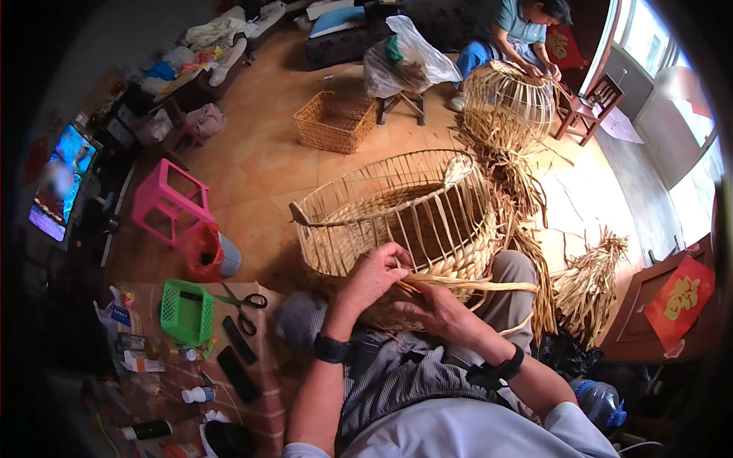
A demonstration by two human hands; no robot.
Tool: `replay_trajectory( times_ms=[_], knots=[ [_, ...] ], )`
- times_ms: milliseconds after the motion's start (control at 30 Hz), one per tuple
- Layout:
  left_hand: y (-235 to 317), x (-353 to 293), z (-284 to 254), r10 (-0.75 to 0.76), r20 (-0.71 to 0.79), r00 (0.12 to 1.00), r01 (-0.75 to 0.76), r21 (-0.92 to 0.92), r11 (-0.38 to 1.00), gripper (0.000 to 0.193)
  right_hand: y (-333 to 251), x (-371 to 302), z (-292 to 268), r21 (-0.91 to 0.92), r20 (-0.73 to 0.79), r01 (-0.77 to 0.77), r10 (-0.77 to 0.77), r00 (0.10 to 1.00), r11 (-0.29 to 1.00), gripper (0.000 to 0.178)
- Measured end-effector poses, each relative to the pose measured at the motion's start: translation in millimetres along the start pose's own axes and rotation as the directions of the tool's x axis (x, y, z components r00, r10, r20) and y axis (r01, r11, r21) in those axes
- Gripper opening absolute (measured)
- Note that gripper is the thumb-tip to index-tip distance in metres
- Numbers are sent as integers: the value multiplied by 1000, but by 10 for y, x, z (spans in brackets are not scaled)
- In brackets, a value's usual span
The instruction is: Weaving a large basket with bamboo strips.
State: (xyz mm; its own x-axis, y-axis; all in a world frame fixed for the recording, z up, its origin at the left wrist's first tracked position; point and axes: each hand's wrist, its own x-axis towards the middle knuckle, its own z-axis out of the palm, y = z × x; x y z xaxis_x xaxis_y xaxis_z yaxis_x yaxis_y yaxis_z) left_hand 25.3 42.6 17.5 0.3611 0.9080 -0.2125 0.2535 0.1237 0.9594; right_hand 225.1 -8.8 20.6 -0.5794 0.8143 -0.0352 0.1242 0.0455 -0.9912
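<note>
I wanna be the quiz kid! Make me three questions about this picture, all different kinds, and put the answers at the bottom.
1. True or false: the scissors lie inside the green plastic box.

2. Pick one. What colour is the plastic stool?
A) blue
B) pink
C) white

3. Fill the gap: the person's left hand and right hand are at the pale strands on the near side of a big, woven ____.

Key:
1. False; they lie beside it.
2. B, pink.
3. Basket.
</note>
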Motion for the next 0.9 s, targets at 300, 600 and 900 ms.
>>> replay_trajectory(
  times_ms=[300,600,900],
  knots=[
    [-224,65,186,177,-230,957,-153,115,981,15,-318,197,-71,-847,34,129,-191,981,516,39],
    [-246,45,122,248,-93,964,-246,24,969,8,-462,286,-282,-829,482,548,-355,801,111,27],
    [-77,4,91,101,-145,984,-68,218,974,16,-35,368,-291,-916,100,259,-453,886,306,18]
  ],
)
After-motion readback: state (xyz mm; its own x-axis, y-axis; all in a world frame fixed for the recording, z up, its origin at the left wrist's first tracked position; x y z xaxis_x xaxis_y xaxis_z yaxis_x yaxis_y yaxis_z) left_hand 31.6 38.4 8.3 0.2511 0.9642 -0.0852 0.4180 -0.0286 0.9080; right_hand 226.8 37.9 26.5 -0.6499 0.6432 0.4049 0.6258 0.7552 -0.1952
